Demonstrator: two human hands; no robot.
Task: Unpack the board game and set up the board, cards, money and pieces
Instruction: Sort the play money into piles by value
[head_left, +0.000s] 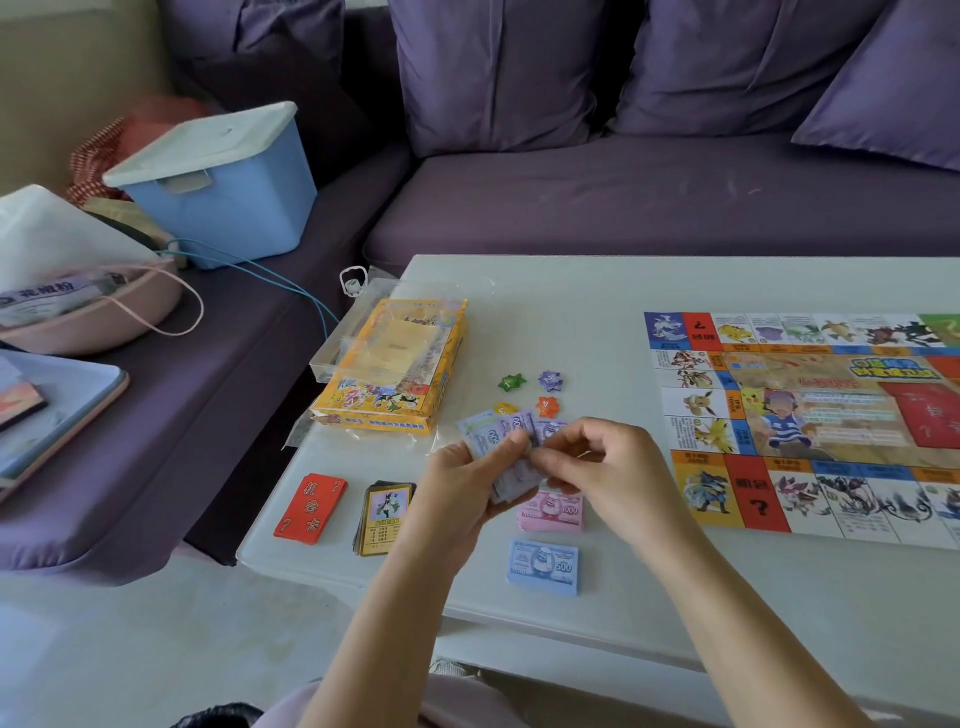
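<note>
the person is sorting money above the white tabletop (571, 322), the left hand (465, 486) gripping a fan of purple paper banknotes (496, 434), the right hand (597, 462) pinching one note in its grip, likely needing a fresh pile near the pink banknote stack (553, 512) and the blue banknote stack (543, 566).

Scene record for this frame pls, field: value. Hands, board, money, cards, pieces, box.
left hand: grips purple notes
right hand: pinches the same notes
board: unfolded flat on table, right side
money: pink stack, blue stack, on table near the hands
cards: red deck, character deck, left of the hands
game box: yellow, under clear wrap, table's left end
pieces: green star, purple star, orange star, yellow star, loose between game box and board
</note>
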